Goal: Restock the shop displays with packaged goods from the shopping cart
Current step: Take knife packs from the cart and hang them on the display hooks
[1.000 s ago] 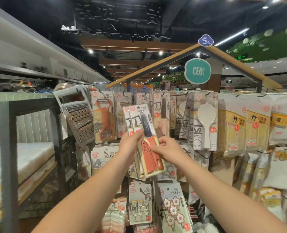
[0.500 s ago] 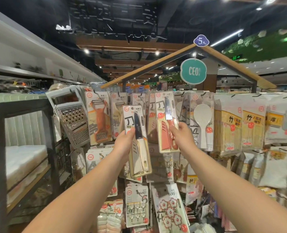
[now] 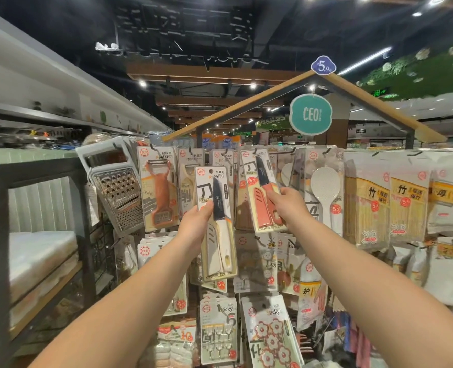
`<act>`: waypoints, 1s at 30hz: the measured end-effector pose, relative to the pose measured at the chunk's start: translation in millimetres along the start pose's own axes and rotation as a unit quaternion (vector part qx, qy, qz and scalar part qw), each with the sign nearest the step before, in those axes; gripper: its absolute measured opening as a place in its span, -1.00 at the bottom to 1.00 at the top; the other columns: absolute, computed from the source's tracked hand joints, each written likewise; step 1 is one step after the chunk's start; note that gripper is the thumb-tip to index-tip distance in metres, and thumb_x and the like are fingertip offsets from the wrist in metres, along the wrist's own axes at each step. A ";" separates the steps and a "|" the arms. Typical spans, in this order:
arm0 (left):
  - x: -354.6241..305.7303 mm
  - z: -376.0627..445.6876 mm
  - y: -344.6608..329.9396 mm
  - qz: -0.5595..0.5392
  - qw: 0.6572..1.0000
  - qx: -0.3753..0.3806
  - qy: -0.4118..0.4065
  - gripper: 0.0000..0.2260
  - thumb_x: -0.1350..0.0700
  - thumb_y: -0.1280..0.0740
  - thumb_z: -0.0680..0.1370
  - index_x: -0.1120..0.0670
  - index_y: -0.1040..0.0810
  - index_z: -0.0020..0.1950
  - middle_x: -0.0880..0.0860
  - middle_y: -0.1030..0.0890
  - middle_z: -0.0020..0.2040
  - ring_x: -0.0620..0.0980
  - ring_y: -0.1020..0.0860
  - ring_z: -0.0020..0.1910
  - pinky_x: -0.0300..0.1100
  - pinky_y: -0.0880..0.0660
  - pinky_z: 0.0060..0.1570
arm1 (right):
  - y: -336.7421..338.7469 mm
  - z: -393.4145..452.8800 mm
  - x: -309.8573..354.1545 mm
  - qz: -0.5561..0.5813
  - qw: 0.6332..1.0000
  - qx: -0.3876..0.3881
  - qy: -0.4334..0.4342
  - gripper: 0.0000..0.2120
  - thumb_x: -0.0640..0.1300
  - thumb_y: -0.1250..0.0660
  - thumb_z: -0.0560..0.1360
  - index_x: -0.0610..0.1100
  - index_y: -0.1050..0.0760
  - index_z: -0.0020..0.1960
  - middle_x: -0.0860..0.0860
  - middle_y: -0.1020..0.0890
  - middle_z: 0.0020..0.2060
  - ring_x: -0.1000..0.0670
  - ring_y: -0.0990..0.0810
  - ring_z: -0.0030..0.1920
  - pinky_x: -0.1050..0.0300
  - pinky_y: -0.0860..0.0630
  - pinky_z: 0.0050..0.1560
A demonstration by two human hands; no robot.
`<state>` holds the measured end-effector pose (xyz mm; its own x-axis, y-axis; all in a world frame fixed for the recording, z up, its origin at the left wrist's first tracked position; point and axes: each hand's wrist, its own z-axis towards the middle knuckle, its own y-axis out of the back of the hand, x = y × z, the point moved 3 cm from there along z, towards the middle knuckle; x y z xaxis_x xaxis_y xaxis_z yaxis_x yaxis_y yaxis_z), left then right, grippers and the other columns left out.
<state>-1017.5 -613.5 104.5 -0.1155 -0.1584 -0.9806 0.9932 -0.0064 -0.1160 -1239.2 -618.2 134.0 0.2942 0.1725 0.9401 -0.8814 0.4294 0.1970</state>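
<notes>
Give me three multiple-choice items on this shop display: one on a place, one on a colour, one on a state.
1. Where does the metal grater hang?
A. Left of the orange peeler pack
B. Right of the rice spoon pack
C. Under the sticky hook packs

2. What colour is the handle of the knife pack in the right hand?
A. White
B. Red-orange
C. Green

3. What is the left hand doing?
A. Hanging empty
B. Pressing flat on a shelf
C. Holding the white-handled knife pack

Answers: 1 A, the grater sits at the rack's left end. 2 B, the red-handled knife pack shows it. 3 C, its thumb lies on the card's front.
</notes>
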 end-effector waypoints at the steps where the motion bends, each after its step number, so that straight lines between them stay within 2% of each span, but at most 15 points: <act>1: 0.3 1.0 0.5 -0.003 1.000 0.001 0.002 -0.65 -0.09 -0.26 0.62 0.08 -0.52 0.31 0.07 -0.62 0.23 0.12 -0.56 0.23 0.15 -0.42 0.34 | -0.9 1.8 1.0 -0.004 1.000 0.002 0.001 -0.74 0.05 -0.30 0.58 -0.16 -0.56 -0.03 -0.21 -0.70 -0.07 -0.12 -0.58 -0.28 0.15 -0.40 -0.46; 3: 1.5 3.3 0.1 -0.021 1.000 0.011 0.014 -0.76 -0.06 -0.26 0.63 0.04 -0.56 0.19 0.08 -0.67 0.14 0.13 -0.60 0.15 0.15 -0.47 0.29 | -2.6 3.9 2.0 -0.030 0.999 0.012 0.004 -0.76 0.00 -0.29 0.59 -0.18 -0.55 0.00 -0.20 -0.69 -0.05 -0.17 -0.65 -0.18 0.00 -0.50 -0.28; 5: 3.2 5.4 -0.1 -0.028 0.999 0.023 0.022 -0.82 -0.05 -0.26 0.64 0.01 -0.57 0.11 0.07 -0.69 0.08 0.12 -0.64 0.09 0.13 -0.51 0.24 | -4.8 0.3 0.1 -0.070 0.997 0.025 0.007 -0.69 0.01 -0.27 0.60 -0.24 -0.53 0.13 -0.13 -0.68 -0.10 -0.12 -0.66 -0.17 -0.05 -0.57 -0.14; 7: 6.7 8.9 -0.4 -0.034 0.999 0.036 0.019 -0.84 -0.03 -0.25 0.65 0.01 -0.56 0.08 0.04 -0.69 0.04 0.05 -0.64 0.01 0.00 -0.55 0.11 | -8.6 -9.3 -5.6 -0.102 0.994 0.047 0.006 -0.57 0.06 -0.24 0.61 -0.26 -0.45 0.30 -0.03 -0.60 -0.11 0.00 -0.56 -0.22 0.05 -0.54 -0.20; 8: 7.4 9.2 -1.4 -0.040 0.998 0.042 0.015 -0.86 -0.01 -0.24 0.66 0.00 -0.54 0.06 0.00 -0.68 0.00 -0.02 -0.62 -0.05 -0.09 -0.53 -0.01 | -11.1 -14.7 -9.4 -0.120 0.991 0.056 0.007 -0.52 0.08 -0.22 0.61 -0.25 -0.39 0.37 -0.05 -0.60 -0.01 -0.01 -0.57 -0.13 0.08 -0.53 -0.13; 10: 8.5 9.2 -1.8 -0.054 0.998 0.043 0.009 -0.89 0.02 -0.21 0.67 -0.02 -0.51 0.02 -0.06 -0.64 -0.11 -0.11 -0.58 -0.17 -0.17 -0.46 -0.22 | -14.7 -24.8 -18.2 -0.145 0.988 0.058 0.013 -0.42 0.11 -0.22 0.60 -0.22 -0.26 0.49 -0.11 -0.51 0.31 -0.10 -0.53 0.23 -0.03 -0.47 0.22; 12: 9.1 9.6 -2.0 -0.066 0.997 0.039 0.018 -0.87 0.03 -0.21 0.68 0.00 -0.53 0.03 -0.03 -0.66 -0.14 -0.06 -0.62 -0.20 -0.14 -0.52 -0.23 | -18.2 -39.6 -22.1 -0.139 0.987 0.082 0.023 -0.42 0.13 -0.21 0.60 -0.17 -0.27 0.50 -0.08 -0.46 0.38 -0.09 -0.47 0.34 -0.06 -0.40 0.34; 13: 7.9 8.2 -2.3 -0.075 0.996 0.036 0.019 -0.86 0.03 -0.22 0.67 0.03 -0.55 0.06 0.02 -0.68 -0.12 0.00 -0.64 -0.17 -0.07 -0.57 -0.14 | -20.9 -47.5 -23.4 -0.125 0.984 0.121 0.022 -0.46 0.14 -0.20 0.61 -0.15 -0.33 0.46 -0.05 -0.52 0.30 -0.04 -0.53 0.26 -0.05 -0.46 0.31; 15: 7.1 7.0 -5.9 -0.088 0.995 0.041 0.029 -0.81 0.03 -0.24 0.66 0.09 -0.57 0.13 0.10 -0.70 -0.08 0.12 -0.66 -0.11 0.11 -0.58 0.06 | -29.0 -66.2 -24.7 -0.079 0.967 0.244 0.002 -0.63 0.10 -0.21 0.61 -0.12 -0.48 0.27 0.03 -0.63 0.02 0.11 -0.64 -0.05 0.06 -0.60 0.09; 18: 5.4 3.2 -14.9 -0.085 0.995 0.052 0.030 -0.81 0.05 -0.24 0.66 0.12 -0.59 0.09 0.10 -0.71 -0.14 0.11 -0.66 -0.16 0.06 -0.61 -0.04 | -38.0 -85.9 -25.2 -0.075 0.939 0.337 0.001 -0.91 -0.06 -0.28 0.61 -0.04 -0.52 0.04 0.08 -0.66 -0.22 0.18 -0.61 -0.31 0.26 -0.54 -0.24; 20: 4.1 0.0 -21.6 -0.086 0.994 0.064 0.035 -0.81 0.06 -0.24 0.66 0.12 -0.58 0.08 0.11 -0.71 -0.12 0.11 -0.67 -0.14 0.03 -0.61 -0.08 | -40.9 -90.2 -25.6 -0.060 0.941 0.334 0.011 -0.96 -0.15 -0.29 0.60 -0.04 -0.50 0.01 0.10 -0.65 -0.30 0.21 -0.58 -0.40 0.33 -0.46 -0.39; 23: 3.0 -0.7 -25.6 -0.081 0.994 0.072 0.029 -0.79 0.06 -0.27 0.65 0.15 -0.57 0.19 0.13 -0.70 0.03 0.16 -0.66 0.04 0.16 -0.56 0.15 | -38.6 -84.9 -29.5 -0.051 0.959 0.279 0.022 -0.94 -0.20 -0.29 0.60 -0.12 -0.50 0.06 0.07 -0.65 -0.26 0.22 -0.58 -0.41 0.33 -0.45 -0.45; 25: 1.4 -1.6 -26.4 -0.064 0.994 0.089 0.011 -0.81 0.07 -0.29 0.64 0.13 -0.57 0.16 0.05 -0.71 -0.04 0.07 -0.65 -0.02 0.05 -0.52 0.20 | -34.0 -76.8 -31.5 -0.055 0.973 0.223 0.033 -0.83 -0.16 -0.31 0.59 -0.13 -0.49 0.17 0.01 -0.68 -0.08 0.11 -0.68 -0.21 0.15 -0.63 -0.24; 27: -0.3 -3.3 -26.2 -0.038 0.993 0.110 0.002 -0.81 0.04 -0.29 0.63 0.10 -0.55 0.17 -0.05 -0.66 -0.17 -0.07 -0.57 -0.18 -0.08 -0.47 0.04 | -26.7 -67.9 -32.9 -0.044 0.985 0.161 0.037 -0.81 -0.13 -0.30 0.60 -0.08 -0.46 0.20 0.02 -0.67 0.02 0.02 -0.70 -0.07 -0.03 -0.66 -0.04; 30: -0.8 -1.2 -21.2 -0.023 0.994 0.103 0.005 -0.81 0.07 -0.27 0.63 0.03 -0.50 0.23 -0.07 -0.67 -0.07 -0.08 -0.55 -0.08 -0.18 -0.42 -0.06 | -15.2 -56.4 -29.7 -0.020 0.994 0.098 0.050 -0.82 -0.13 -0.27 0.61 -0.03 -0.45 0.21 0.08 -0.65 0.06 0.05 -0.66 0.01 -0.03 -0.59 0.10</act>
<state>-1038.4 -612.1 107.6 -0.1606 -0.1425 -0.9767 0.9681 -0.2155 -0.1277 -1213.7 -579.8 87.5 0.3576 0.2496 0.8999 -0.9201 0.2588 0.2939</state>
